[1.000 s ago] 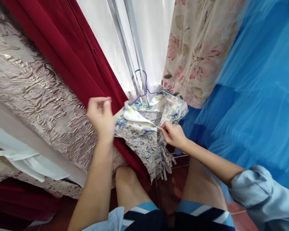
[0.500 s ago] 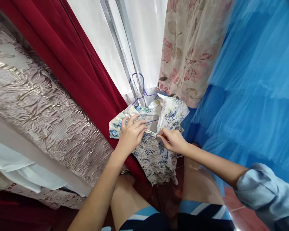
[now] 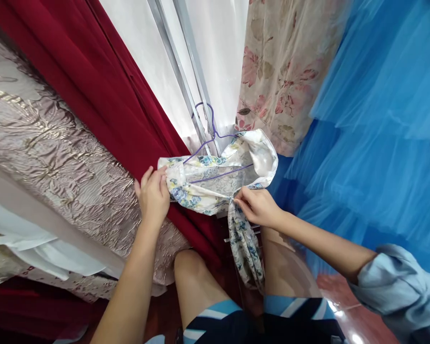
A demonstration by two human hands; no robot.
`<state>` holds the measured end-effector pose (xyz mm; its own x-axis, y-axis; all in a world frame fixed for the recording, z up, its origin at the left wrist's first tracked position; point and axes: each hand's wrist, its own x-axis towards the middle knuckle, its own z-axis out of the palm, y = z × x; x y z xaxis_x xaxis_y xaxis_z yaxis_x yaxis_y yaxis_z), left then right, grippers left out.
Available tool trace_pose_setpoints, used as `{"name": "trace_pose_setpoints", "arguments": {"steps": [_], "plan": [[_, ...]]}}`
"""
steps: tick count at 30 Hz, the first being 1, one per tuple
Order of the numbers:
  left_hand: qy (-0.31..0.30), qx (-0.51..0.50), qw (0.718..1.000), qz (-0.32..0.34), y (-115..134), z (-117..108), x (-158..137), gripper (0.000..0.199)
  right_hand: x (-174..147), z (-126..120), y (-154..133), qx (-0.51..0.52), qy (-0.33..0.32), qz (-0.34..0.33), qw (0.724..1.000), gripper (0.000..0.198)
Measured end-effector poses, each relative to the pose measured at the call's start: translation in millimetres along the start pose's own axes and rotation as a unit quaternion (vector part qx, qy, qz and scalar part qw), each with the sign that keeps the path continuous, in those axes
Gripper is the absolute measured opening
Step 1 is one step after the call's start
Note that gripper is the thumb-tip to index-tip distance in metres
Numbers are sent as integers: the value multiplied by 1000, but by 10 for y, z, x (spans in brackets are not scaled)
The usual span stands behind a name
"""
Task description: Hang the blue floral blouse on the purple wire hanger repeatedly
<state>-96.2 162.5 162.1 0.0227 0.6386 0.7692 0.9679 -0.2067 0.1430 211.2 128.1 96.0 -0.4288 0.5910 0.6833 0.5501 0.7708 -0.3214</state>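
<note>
A white garment with a blue and yellow floral print point(image 3: 200, 203), a blouse or a dress, hangs on a purple hanger point(image 3: 212, 119). Its neckline gapes, showing the pale lining and the hanger's lower bar. At the garment's left shoulder edge, my left hand point(image 3: 152, 196) has index finger and thumb closed on the cloth, other fingers spread. My right hand point(image 3: 258, 205) pinches the gathered front at the middle of the neckline. The cloth is drawn taut between both hands. Below my right hand the lower part hangs in a narrow bunch.
Grey metal uprights point(image 3: 188, 71) stand behind the hanger. Dark red cloth point(image 3: 118, 110) and a shiny embossed fabric point(image 3: 71, 172) hang at left. On the right are a pink floral cloth point(image 3: 286, 71) and blue layered tulle point(image 3: 380, 124). My knees are below.
My left hand has moved left from the neckline to the shoulder edge. The neckline has opened wider and the lower part has narrowed into a bunch. My right hand keeps its pinch.
</note>
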Motion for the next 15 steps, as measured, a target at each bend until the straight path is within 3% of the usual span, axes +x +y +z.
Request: {"name": "trace_pose_setpoints", "arguments": {"steps": [4, 7, 11, 13, 15], "plan": [[-152, 13, 982, -113, -199, 221, -322, 31, -45, 110, -81, -5, -53, 3, 999, 13], [-253, -98, 951, -146, -251, 405, -674, 28, -101, 182, -90, -23, -119, 25, 992, 15], [-386, -306, 860, -138, -108, 602, -1135, 20, -225, 251, -25, -68, -209, 57, 974, 19], [-391, -388, 822, -144, 68, 655, -1275, 11, -289, 290, 14, -56, -241, 82, 965, 18], [-361, -440, 807, -157, 285, 656, -1316, 23, -340, 330, 37, 11, -253, 111, 961, 14]]}}
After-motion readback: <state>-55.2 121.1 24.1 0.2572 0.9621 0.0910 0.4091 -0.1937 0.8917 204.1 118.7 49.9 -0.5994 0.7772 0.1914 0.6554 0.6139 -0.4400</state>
